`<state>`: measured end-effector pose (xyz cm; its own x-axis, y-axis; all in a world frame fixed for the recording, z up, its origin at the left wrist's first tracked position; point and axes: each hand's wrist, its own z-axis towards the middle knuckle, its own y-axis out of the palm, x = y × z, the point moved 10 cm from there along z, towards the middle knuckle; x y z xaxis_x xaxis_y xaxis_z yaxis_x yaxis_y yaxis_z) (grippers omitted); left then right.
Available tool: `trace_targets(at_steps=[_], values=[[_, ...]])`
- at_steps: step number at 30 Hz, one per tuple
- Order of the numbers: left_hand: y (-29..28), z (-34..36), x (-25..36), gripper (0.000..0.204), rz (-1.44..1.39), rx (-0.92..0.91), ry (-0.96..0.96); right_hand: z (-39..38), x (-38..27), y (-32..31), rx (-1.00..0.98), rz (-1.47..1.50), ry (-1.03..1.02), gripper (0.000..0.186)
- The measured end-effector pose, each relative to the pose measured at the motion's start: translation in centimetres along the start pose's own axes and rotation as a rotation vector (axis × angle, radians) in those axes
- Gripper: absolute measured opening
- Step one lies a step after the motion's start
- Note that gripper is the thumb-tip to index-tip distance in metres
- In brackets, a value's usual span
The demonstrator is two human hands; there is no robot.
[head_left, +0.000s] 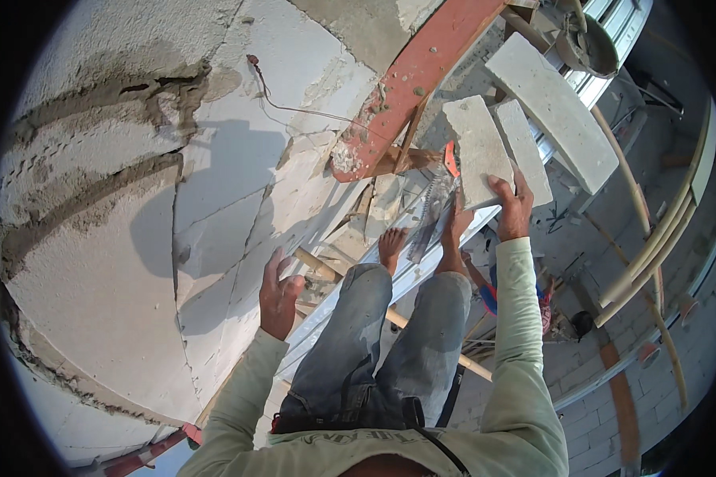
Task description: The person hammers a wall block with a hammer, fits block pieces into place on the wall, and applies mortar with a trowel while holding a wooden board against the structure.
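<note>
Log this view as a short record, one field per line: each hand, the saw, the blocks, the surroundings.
Left hand: raised, fingers partly curled, nothing visible in it
Right hand: touching the lower part of a pale block; exact grip unclear
Saw: toothed blade, orange handle, just left of that block
Other blocks: a long pale slab farther right
Surroundings: block wall at left, red beam ahead, another person lower right
</note>
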<state>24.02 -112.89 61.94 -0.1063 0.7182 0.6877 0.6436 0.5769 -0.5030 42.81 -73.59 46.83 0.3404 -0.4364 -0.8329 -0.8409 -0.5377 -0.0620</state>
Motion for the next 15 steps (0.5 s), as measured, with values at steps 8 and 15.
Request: trace_targets(at_steps=[8,15], values=[[11.8,20.7,-17.1,0.072,-0.533,0.188,-0.431,-0.1,4.0,-0.8,-0.008,0.064,0.098,0.064],[13.1,27.0,-21.6,0.070,-0.750,0.239,-0.372,0.3,5.5,-0.1,-0.046,-0.075,0.077,0.072]])
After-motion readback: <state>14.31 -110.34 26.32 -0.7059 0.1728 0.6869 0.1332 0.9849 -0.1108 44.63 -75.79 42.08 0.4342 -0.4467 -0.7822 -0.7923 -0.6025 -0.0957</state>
